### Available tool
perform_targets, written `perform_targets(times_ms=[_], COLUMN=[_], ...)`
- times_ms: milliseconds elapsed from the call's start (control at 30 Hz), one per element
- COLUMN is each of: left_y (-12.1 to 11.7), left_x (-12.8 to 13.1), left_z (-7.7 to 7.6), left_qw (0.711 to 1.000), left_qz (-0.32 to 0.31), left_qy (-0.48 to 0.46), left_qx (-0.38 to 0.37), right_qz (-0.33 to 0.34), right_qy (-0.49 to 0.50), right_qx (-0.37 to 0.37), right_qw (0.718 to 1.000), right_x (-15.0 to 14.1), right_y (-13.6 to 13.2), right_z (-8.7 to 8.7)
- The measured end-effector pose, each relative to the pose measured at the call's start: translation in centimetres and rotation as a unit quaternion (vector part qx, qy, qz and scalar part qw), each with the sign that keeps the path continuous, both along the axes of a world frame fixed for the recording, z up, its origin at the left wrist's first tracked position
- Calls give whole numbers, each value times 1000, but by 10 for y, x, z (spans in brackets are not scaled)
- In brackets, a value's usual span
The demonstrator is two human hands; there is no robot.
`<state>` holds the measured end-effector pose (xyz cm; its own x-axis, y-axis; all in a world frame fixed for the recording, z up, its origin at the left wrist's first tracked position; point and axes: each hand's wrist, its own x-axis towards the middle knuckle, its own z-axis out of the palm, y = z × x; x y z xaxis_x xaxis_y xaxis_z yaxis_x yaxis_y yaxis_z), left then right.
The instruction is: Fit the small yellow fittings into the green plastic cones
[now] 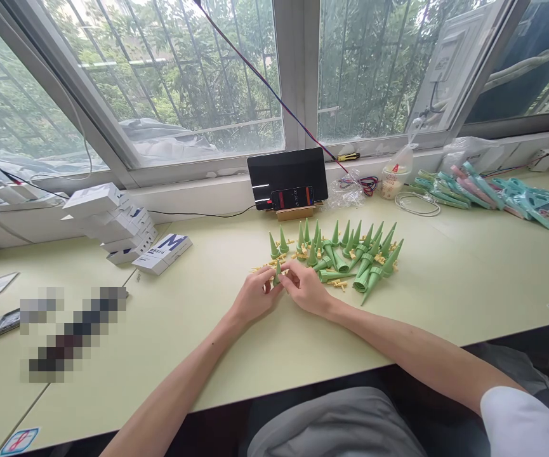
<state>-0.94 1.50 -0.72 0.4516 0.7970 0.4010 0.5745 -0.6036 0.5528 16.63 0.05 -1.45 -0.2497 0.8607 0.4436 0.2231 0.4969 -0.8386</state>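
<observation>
Table: a pale yellow, smooth tabletop (312, 355) spreads from the wearer's lap outward.
Left hand (255, 295): at 11 o'clock, bare, thumb and fingers drawn narrow on the cone.
Right hand (307, 289): just beside it, toward 12 o'clock, fingers curled, pinching the cone from its right.
Cone in hand: a small, pointed, green plastic cone (277, 273), at 11 o'clock, between both hands' fingertips.
Handling: probably light, stiff and a little slippery; the wider base should give a surer grip than the tip.
Look: plain green, tip up, lower part mostly hidden by fingers.
Cluster: at 12 o'clock, similar green cones (340, 259), some upright, some lying, with small, yellow, plastic-looking pieces (338, 284) among them.
Beyond: a dark, lit phone (294, 198) before a black, flat screen (286, 168), 12 o'clock.
</observation>
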Motion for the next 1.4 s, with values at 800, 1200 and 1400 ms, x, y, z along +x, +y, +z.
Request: perform_targets(times_ms=[800,1200,1400], left_y=[3,-1,-4], left_x=[0,-10,-7], left_z=[1,17,9], left_qw=[996,984,992], left_qz=[49,80,9], left_qy=[12,-155,-96], left_qx=[-67,36,82], right_qz=[-45,-79,-110], right_qy=[35,53,57], right_qx=[-11,-1,7], right_qw=[998,995,992], right_x=[-1,-1,1], right_y=[-2,-4,-6], right_z=[0,9,13])
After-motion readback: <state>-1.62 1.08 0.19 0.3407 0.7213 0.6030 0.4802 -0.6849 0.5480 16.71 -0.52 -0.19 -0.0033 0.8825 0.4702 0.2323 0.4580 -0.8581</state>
